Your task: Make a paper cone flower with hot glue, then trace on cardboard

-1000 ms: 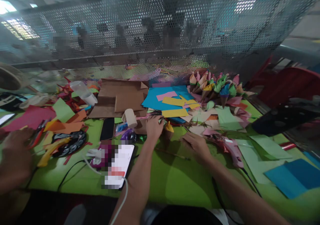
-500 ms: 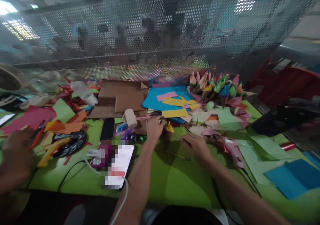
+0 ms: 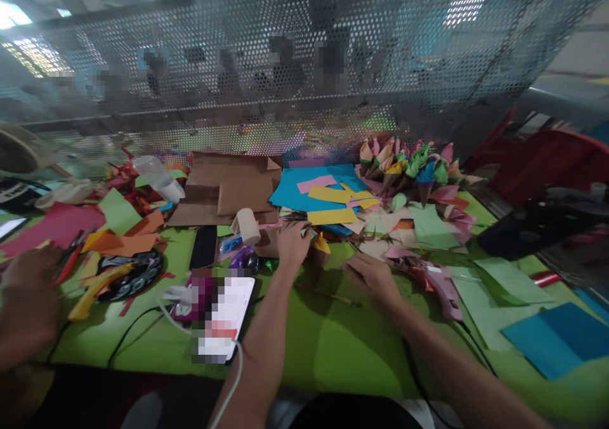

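Note:
My left hand [image 3: 292,241] is at the middle of the green table [image 3: 342,353], fingers bent down among paper scraps. Its fingertips are partly hidden, and I cannot make out what they grip. A small brown paper cone with a yellow paper top [image 3: 322,246] stands just right of that hand. Further right, my right hand [image 3: 373,271] rests low over the table with its fingers curled together; anything inside them is hidden. A thin stick [image 3: 328,294] lies on the table between my forearms. Yellow paper strips [image 3: 332,216] lie just beyond the hands, on and beside blue paper [image 3: 290,186].
Finished-looking paper cones [image 3: 413,169] are bunched at the back right. A pink glue gun [image 3: 445,292] with a cord lies right of my right hand. A lit phone [image 3: 233,315] is left of my left forearm. Another person's hand [image 3: 33,283] is at the far left, near a yellow glue gun [image 3: 98,292].

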`<move>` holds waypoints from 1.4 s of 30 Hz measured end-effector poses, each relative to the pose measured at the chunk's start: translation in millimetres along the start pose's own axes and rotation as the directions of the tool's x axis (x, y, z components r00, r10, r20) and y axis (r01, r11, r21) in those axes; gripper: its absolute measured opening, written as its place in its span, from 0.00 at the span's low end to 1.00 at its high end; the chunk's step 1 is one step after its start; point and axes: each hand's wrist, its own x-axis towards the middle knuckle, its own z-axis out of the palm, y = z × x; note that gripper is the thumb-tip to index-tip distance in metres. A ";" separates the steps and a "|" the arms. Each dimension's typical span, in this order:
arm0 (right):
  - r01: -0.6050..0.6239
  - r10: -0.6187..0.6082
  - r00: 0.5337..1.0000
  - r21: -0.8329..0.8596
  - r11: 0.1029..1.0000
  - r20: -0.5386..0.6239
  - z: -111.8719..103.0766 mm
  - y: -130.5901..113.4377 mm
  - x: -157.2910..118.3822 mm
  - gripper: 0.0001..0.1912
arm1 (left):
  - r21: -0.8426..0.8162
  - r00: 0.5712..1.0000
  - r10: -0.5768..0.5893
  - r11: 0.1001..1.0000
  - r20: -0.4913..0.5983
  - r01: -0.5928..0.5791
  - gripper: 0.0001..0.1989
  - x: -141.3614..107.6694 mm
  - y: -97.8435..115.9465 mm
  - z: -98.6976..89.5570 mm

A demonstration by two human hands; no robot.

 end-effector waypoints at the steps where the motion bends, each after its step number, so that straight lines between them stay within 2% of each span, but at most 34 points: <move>1: 0.007 -0.007 1.000 -0.003 1.000 -0.010 0.0 -0.1 0.2 0.18 | 0.000 1.000 -0.002 1.000 0.002 0.002 0.12 -0.1 0.2 -0.1; 31: 0.020 -0.021 1.000 -0.013 1.000 -0.023 1.9 -0.5 -0.2 0.19 | -0.015 1.000 0.003 1.000 0.010 -0.003 0.12 -0.7 -0.1 -0.1; 37: 0.013 -0.013 1.000 -0.018 1.000 -0.018 0.7 -1.3 -0.2 0.20 | 0.023 1.000 -0.008 1.000 0.006 0.008 0.22 -1.2 -0.2 0.7; 42: 0.023 -0.023 1.000 -0.019 1.000 -0.019 -0.8 -2.1 -0.2 0.19 | 0.031 0.998 0.004 1.000 0.058 -0.006 0.20 -2.7 -1.9 4.7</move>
